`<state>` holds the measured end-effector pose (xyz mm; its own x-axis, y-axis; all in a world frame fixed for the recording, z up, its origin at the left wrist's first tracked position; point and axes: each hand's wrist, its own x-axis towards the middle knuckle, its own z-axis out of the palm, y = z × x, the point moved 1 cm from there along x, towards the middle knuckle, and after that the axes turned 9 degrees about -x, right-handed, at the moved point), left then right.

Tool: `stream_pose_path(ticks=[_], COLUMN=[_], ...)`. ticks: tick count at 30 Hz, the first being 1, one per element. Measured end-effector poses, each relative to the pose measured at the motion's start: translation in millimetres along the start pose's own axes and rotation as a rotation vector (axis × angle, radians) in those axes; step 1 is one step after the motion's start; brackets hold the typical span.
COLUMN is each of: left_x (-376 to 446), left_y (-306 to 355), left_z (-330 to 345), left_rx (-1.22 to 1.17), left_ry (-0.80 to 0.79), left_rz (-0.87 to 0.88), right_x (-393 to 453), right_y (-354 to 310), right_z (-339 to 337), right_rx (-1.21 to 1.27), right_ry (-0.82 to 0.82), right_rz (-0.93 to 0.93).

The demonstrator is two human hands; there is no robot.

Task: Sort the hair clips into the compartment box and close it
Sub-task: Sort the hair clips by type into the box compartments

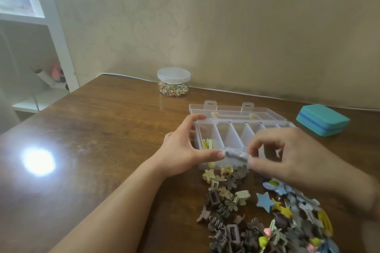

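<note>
1. Your right hand (287, 156) pinches a small grey hair clip (236, 155) between thumb and fingertips, hovering over the near row of the compartment box (236, 135). The clip is blurred, so its exact shape is unclear. The likeliest slip is the clip landing on a divider wall or in the wrong compartment, because your own fingers hide the cells below.
2. Your left hand (185, 146) is spread wide and holds nothing: its fingers rest by the box's far left corner and its thumb at the near left corner, just touching the grey clip's end. If that bracing hand lets go while you drop, the light plastic box could slide on the smooth worktop (102, 129).
3. The box sits toward the far right part of the worktop, its lid (236, 112) folded open flat behind it toward the far edge. A few yellow and pale clips (208, 144) already lie in the leftmost compartment; most other cells look empty.
4. The unsorted pile of clips (257, 211) crowds the box's near wall and runs to the near right corner. A sweeping wrist could scatter them or push some off the edge.
5. Closing is far off; a clip standing proud could stop the lid latching.
</note>
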<state>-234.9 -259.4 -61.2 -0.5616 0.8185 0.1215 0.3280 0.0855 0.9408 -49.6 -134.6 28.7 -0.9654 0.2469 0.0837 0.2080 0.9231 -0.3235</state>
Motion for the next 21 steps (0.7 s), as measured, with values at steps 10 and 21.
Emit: stream_pose_path(ticks=[10,21], left_x=[0.1,0.2], left_y=[0.3,-0.3], left_z=[0.7,-0.1], left_rx=[-0.001,0.015], left_ry=[-0.008,-0.006], left_rz=[0.003,-0.006], right_x=[48.0,-25.4], right_y=[-17.4,-1.2], right_z=[12.8,13.9], right_rx=[-0.390,-0.519], right_ry=[0.124,-0.356], right_rz=[-0.048,-0.013])
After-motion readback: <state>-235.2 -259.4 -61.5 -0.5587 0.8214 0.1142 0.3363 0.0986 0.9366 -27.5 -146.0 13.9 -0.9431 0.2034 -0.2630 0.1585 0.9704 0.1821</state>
